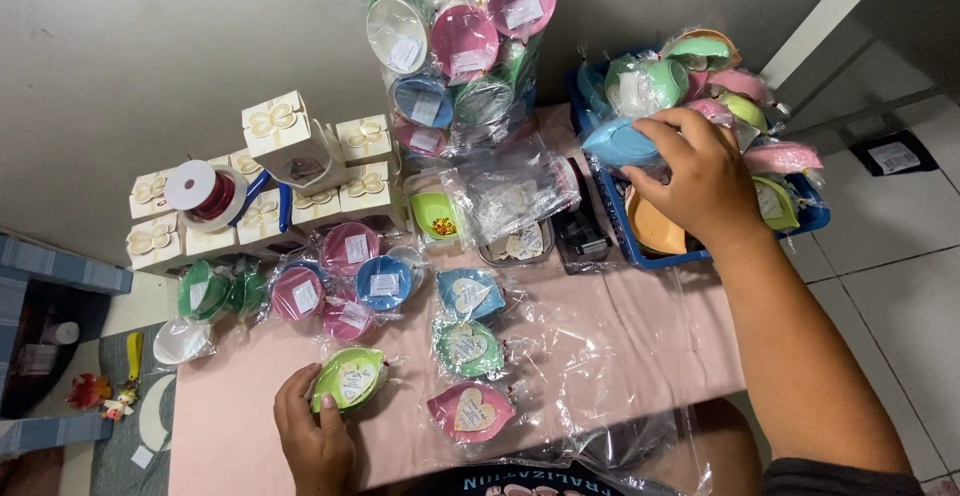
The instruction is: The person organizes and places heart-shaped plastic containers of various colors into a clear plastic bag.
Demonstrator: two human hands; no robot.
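Pink surface (610, 326) fills the lower middle, grey wall behind it, tiled floor (900, 286) off its right edge, and a grey mat (130, 456) off its left edge. Loose clear plastic sheeting (620, 356) covers the right half of the surface; that stretch is the main open room, along with a bare strip at lower left near the front edge.

Tall stack of wrapped round dishes (460, 46) stands at back centre against the wall. Blue basket (640, 241) sits at the back right edge, heaped with wrapped leaf-shaped dishes, partly overhanging the floor side. Cluster of cream gift boxes with bows (290, 136) crowds the back left, a red ribbon spool (205, 194) on top of them. Pile of clear bags (510, 196) lies between the boxes and the basket, with a dark stapler-like tool (582, 236) just beside the basket.

Right hand (700, 181) reaches into the basket, fingers curled over a blue wrapped dish (620, 143), gripping it at the basket's top. Left hand (315, 436) rests near the front edge, fingers closed around a green wrapped leaf dish (348, 379) lying on the surface.

Column of wrapped dishes sits mid-surface, close together but apart: blue (470, 293), green (467, 346), pink (472, 411). Small round wrapped dishes (340, 281) bunch at left centre, green ones (205, 291) reaching the left edge.
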